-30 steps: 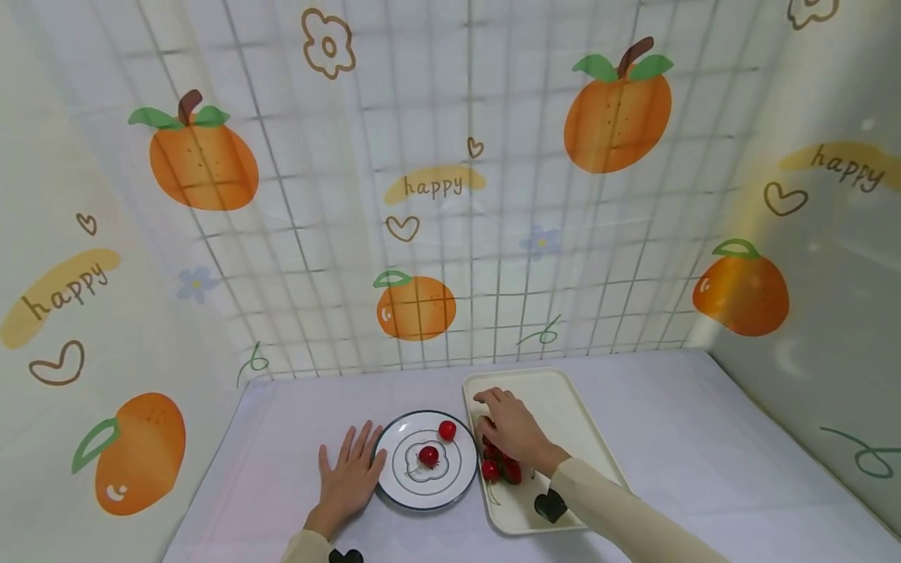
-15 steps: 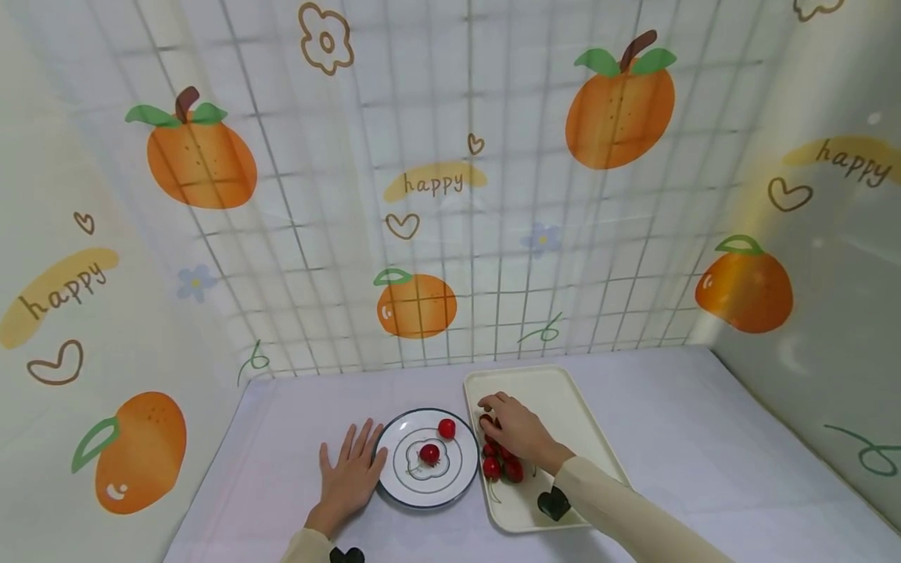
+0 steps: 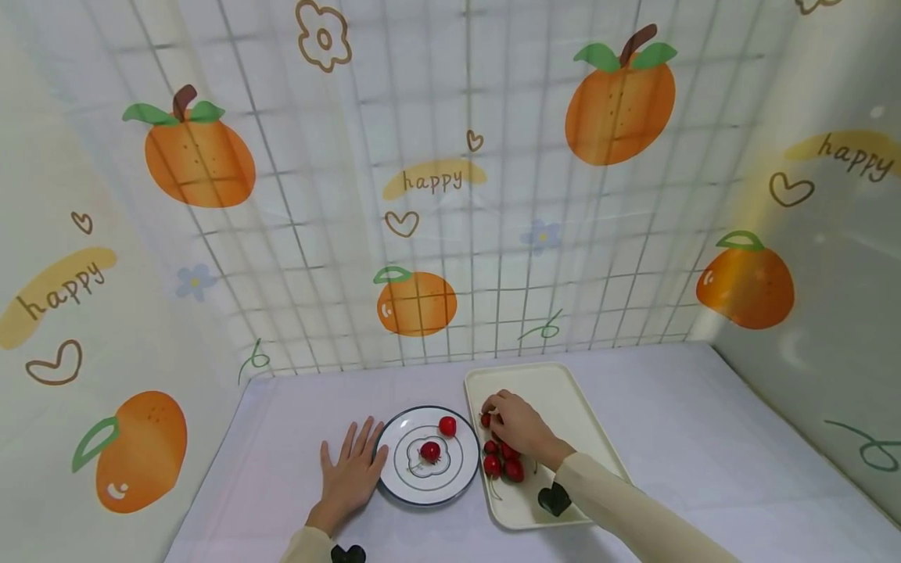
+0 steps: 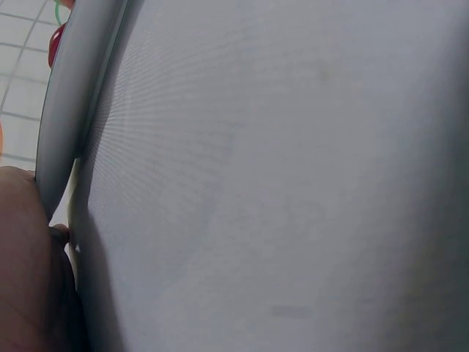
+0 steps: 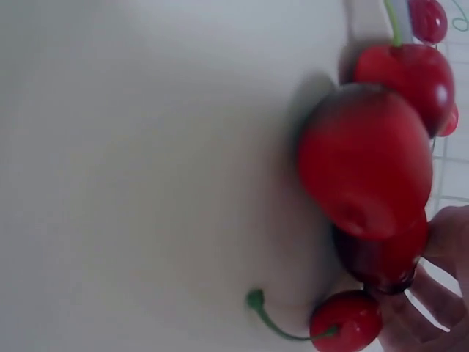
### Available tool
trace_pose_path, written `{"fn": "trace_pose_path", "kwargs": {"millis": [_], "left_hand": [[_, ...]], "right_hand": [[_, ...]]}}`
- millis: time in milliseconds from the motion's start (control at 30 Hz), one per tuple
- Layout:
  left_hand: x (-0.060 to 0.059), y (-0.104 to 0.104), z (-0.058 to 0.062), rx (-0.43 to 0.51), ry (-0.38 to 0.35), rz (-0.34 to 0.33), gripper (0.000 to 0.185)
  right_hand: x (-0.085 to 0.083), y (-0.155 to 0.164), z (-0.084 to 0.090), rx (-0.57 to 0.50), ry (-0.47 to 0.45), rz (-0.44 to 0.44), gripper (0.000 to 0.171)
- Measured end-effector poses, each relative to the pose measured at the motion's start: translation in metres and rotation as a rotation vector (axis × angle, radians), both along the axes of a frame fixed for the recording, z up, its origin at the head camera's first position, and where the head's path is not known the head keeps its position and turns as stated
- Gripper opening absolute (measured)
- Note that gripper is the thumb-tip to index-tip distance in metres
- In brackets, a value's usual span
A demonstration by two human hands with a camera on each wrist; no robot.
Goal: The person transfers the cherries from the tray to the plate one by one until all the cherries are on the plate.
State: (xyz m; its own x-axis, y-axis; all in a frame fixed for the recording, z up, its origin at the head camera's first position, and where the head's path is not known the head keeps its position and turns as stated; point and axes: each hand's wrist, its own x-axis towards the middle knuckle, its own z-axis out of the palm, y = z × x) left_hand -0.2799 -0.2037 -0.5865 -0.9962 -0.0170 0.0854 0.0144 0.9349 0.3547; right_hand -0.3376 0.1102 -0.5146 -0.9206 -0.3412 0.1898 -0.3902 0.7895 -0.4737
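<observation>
- While the left hand [image 3: 349, 473] rests flat, touching the plate [image 3: 394, 481] rim, the right hand [image 3: 517, 426] has curled since a second ago.
- Its fingers now pinch a cherry [image 3: 486, 420] just right of the plate, on the tray [image 3: 563, 399]; picking seems underway.

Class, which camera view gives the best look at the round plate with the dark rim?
The head view: the whole plate shows beside the left hand, with two red fruits on it. The left wrist view shows only its blurred edge. The right wrist view shows none of it.

The right hand [image 3: 519, 426] covers some cherries [image 3: 501, 460] at the tray's [image 3: 563, 391] left edge; whether it pinches one cannot be told. Both forearms are cut off at the bottom.
</observation>
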Motion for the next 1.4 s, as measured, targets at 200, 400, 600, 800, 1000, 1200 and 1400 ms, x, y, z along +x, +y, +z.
{"fn": "trace_pose_path", "kwargs": {"millis": [200,400,600,800,1000,1200,1400], "left_hand": [[0.001,0.001,0.002,0.005,-0.002,-0.001,0.060],[0.003,0.003,0.003,0.004,-0.023,-0.005,0.060],[0.004,0.004,0.007,0.012,-0.031,-0.002,0.060],[0.007,0.005,0.010,0.033,-0.037,-0.005,0.061],[0.005,0.005,0.008,0.022,-0.034,-0.005,0.062],[0.002,0.004,0.006,0.010,-0.037,0.009,0.062],[0.001,0.003,0.006,0.007,-0.039,0.012,0.062]], "right_hand": [[-0.002,0.001,-0.002,-0.002,-0.014,-0.004,0.014],[-0.001,0.003,-0.002,-0.028,-0.005,-0.012,0.012],[-0.004,0.003,0.000,-0.088,0.031,-0.049,0.011],[-0.006,0.000,0.000,-0.125,0.071,-0.023,0.013],[-0.006,-0.005,0.001,-0.145,0.040,-0.027,0.013],[-0.002,-0.012,0.006,-0.148,0.051,0.011,0.009],[0.004,-0.017,0.008,-0.109,0.091,0.051,0.007]]}}
